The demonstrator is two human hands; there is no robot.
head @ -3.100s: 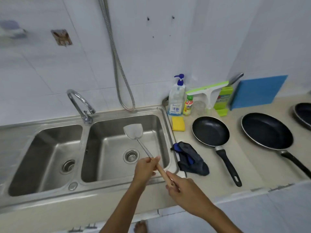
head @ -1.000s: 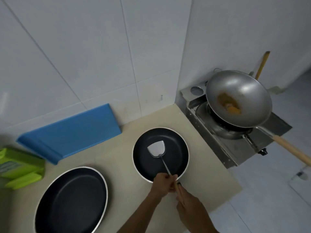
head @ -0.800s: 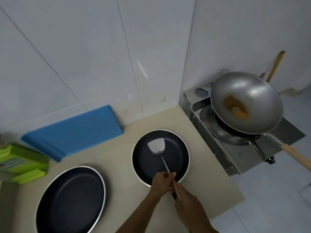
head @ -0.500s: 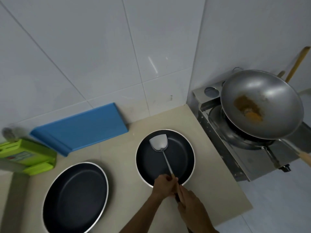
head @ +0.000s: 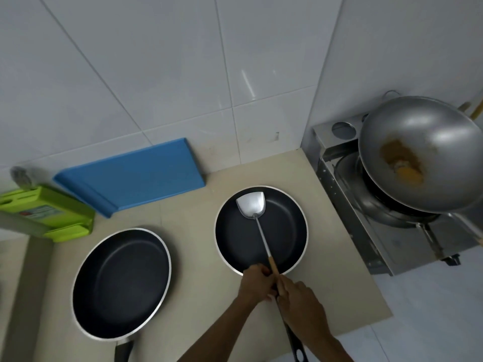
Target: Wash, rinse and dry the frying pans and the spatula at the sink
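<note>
From over the person's shoulder, the spatula (head: 251, 207) is nowhere near a sink: its steel blade lies inside the smaller frying pan (head: 287, 231), which sits by the right edge of the tabletop (head: 188, 231), just beside the stove (head: 366, 231). The left hand (head: 257, 284) has its grip clamped round the wooden handle at the pan's near rim. The right hand (head: 303, 307) lies over the tail of that handle and over the pan's own black handle, and I cannot tell which of them its grip is on, if either. The larger frying pan (head: 121, 283) rests well to the left, towards the near edge. I'd worry about the bare steel edge dragging across the dark coating and scoring it. The small pan's handle also juts past the near edge, so a nudge from a forearm could swing the pan round. The sink is out of sight. The larger pan's handle is cut off at the bottom, and the wok (head: 423, 155) with brown residue runs off the right side.
</note>
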